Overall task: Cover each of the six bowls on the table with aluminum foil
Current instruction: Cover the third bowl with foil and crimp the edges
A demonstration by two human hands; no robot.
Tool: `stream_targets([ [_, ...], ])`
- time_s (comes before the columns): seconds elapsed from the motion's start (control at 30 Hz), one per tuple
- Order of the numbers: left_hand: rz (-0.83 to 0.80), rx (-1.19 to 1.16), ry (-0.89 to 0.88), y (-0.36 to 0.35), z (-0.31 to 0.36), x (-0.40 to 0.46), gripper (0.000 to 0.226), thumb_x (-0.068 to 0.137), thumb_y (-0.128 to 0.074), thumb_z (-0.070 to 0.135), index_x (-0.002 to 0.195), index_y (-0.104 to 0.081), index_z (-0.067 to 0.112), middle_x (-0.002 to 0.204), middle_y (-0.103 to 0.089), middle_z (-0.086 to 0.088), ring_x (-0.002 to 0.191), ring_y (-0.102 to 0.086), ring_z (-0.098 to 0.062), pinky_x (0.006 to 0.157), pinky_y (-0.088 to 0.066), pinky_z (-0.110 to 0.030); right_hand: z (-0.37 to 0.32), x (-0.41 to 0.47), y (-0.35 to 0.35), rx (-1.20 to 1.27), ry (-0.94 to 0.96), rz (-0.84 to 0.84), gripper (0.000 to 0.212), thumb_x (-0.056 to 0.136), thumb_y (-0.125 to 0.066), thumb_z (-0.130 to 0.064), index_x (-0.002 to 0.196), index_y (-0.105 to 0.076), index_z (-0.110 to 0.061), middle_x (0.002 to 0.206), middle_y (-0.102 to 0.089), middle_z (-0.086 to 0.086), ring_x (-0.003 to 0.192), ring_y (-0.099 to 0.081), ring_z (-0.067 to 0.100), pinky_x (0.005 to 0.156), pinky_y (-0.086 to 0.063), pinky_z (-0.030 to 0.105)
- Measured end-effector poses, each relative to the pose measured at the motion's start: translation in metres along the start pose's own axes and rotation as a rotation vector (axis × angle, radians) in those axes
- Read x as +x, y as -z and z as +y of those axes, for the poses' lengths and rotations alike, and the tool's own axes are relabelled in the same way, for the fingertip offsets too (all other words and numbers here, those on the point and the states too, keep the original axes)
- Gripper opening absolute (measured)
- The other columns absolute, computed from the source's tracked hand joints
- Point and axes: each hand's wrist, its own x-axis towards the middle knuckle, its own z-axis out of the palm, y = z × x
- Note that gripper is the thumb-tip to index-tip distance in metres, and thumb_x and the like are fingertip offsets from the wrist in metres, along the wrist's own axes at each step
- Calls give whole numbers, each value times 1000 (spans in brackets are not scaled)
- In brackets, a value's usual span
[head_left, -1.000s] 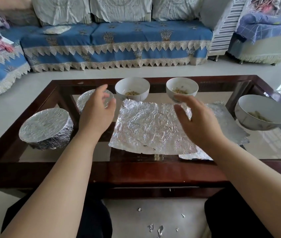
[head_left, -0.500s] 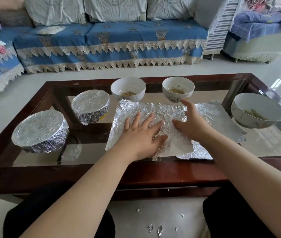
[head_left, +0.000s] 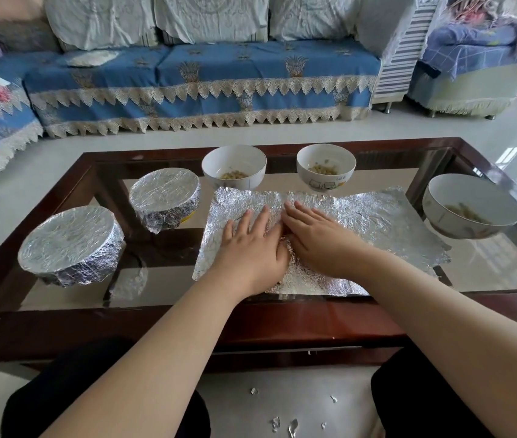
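Crinkled foil sheets (head_left: 374,222) lie flat on the glass table, overlapping at the front middle. My left hand (head_left: 250,245) and my right hand (head_left: 317,238) press flat on the top sheet, side by side, fingers straight. Two foil-covered bowls stand at the left: a large one (head_left: 67,241) and a smaller one (head_left: 165,200). Three uncovered white bowls hold food: one (head_left: 233,165) and another (head_left: 326,165) behind the foil, and a bigger bowl (head_left: 468,205) at the right.
The table has a dark wooden frame (head_left: 282,324) around the glass top. Small foil scraps (head_left: 282,425) lie on the floor between my knees. A blue-covered sofa (head_left: 200,86) stands beyond the table.
Both hands came down from above the table onto the top foil sheet. They moved together and now press side by side at its middle.
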Motion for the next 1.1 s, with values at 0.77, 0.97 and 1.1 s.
stream_targets([
  [0.77, 57, -33, 37, -2, -13, 10, 68, 93, -43, 50, 154, -20, 30, 167, -1, 1, 148, -9, -29, 116, -20, -50, -16, 22, -11, 381, -152, 84, 65, 86, -49, -10, 148, -32, -12, 153, -30, 8, 142, -23, 27, 117, -20, 36],
  [0.97, 80, -5, 37, -6, -13, 9, 62, 98, -35, 49, 155, -21, 30, 167, 0, -2, 149, -8, -30, 118, -15, -50, -13, 21, -15, 620, -220, 178, 50, 96, -50, -21, 144, -38, -16, 151, -31, 6, 139, -33, 20, 113, -30, 37],
  [1.1, 91, -1, 32, -6, -13, 7, 59, 101, -30, 44, 157, -17, 30, 167, -1, -6, 150, -8, -32, 119, -10, -49, -10, 4, -9, 550, -172, 75, 84, 82, -34, -72, 147, -34, -18, 160, -15, 5, 147, -18, 22, 119, -20, 44],
])
